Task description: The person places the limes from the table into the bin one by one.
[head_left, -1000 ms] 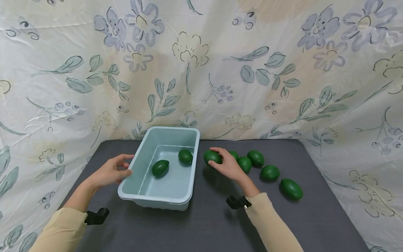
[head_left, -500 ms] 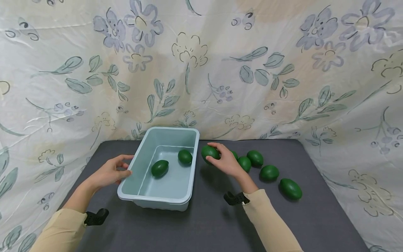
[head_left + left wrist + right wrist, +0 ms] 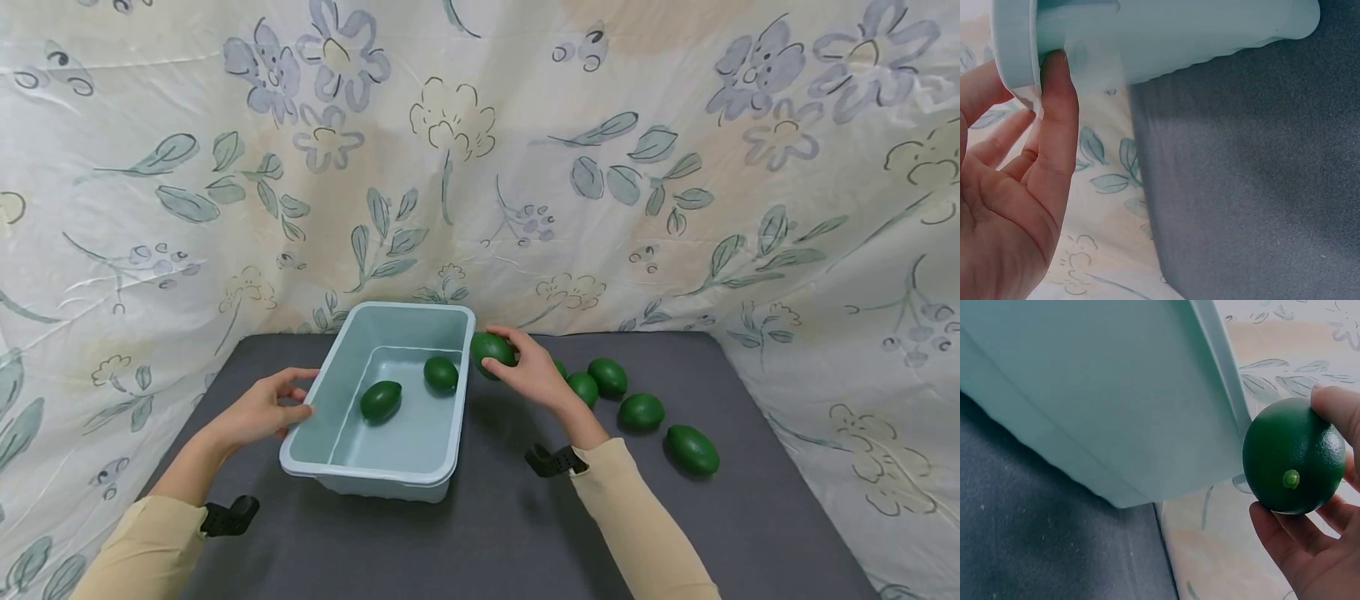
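In the head view my left hand (image 3: 262, 408) holds the left rim of a pale blue plastic bin (image 3: 375, 479). The left wrist view shows its fingers on both sides of the bin's rim (image 3: 1016, 44). Two dark green limes, one lime (image 3: 381, 402) near the middle and another lime (image 3: 441, 374) by the right wall, lie inside. My right hand (image 3: 534, 371) grips a lime (image 3: 491, 354) between thumb and fingers, raised beside the bin's right rim. In the right wrist view a small light green stem end shows on the held lime (image 3: 1294, 456).
Right of the bin, several more limes lie on the dark grey table (image 3: 510, 533): one lime (image 3: 607, 377) at the back, one lime (image 3: 641, 412) nearer, and one lime (image 3: 692, 450) furthest right. A floral cloth (image 3: 480, 208) hangs behind the table.
My right hand has lifted the lime and carried it left and away from me, up to the bin's right rim. My left hand and the bin have stayed put.
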Tool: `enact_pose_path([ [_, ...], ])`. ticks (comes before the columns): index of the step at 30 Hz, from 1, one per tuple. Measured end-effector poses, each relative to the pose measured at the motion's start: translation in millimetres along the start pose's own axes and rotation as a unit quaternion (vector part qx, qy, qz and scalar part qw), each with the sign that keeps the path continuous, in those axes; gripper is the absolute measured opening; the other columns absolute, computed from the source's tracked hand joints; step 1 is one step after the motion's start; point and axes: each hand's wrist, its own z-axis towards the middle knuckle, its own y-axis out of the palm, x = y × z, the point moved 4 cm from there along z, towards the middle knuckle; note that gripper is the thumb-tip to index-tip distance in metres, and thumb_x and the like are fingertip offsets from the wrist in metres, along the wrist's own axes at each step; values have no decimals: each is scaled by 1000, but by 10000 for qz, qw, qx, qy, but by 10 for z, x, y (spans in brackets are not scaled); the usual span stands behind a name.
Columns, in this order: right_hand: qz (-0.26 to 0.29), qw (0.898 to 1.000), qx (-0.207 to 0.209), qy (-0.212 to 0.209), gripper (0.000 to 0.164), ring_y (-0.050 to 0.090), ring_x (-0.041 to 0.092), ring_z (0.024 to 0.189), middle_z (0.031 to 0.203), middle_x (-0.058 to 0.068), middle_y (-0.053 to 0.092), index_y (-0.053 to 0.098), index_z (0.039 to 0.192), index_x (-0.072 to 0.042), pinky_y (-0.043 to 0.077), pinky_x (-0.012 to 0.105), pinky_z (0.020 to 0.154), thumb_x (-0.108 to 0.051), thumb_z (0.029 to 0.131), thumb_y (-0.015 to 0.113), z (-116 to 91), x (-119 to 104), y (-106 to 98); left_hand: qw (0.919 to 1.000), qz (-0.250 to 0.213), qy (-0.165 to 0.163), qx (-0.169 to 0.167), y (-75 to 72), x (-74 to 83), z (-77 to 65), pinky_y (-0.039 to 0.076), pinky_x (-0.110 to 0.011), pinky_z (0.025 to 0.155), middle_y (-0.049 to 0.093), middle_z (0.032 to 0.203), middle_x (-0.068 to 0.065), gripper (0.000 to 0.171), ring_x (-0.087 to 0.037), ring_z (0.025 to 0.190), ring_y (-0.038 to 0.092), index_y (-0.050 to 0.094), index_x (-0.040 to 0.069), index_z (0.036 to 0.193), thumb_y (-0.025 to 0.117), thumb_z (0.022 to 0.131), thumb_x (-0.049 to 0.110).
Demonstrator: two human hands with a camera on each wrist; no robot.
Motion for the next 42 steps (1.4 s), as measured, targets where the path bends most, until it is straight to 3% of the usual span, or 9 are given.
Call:
enact_pose_path([
  [12,277,9994,-110,-196,53,53,18,105,131,0,47,44,135,-22,48,33,76,-34,86,63,131,-185,39,10000,-26,-21,-14,-1,2,7,50,-35,60,54,99,-16,65,-21,74,55,26,0,141,60,87,10],
  [18,273,9990,-141,-326,54,54,20,104,131,3,47,45,135,-16,48,33,76,-30,86,64,169,-269,78,10000,-1,-6,-15,-3,7,5,50,-34,59,54,98,-16,65,-21,73,55,26,0,141,61,87,10],
  [27,75,9986,-158,-495,53,53,19,107,132,2,49,46,134,-16,46,35,83,-29,86,64,247,-425,137,10000,-1,-3,-31,-3,19,1,50,-35,59,54,98,-16,65,-21,73,55,27,0,141,61,87,10],
  [42,53,9977,-370,-570,52,53,17,106,130,0,50,47,133,-17,47,31,82,-29,86,65,355,-642,338,10000,-2,-12,-39,-10,33,-4,50,-35,59,55,97,-15,64,-21,73,55,27,0,141,61,87,10],
])
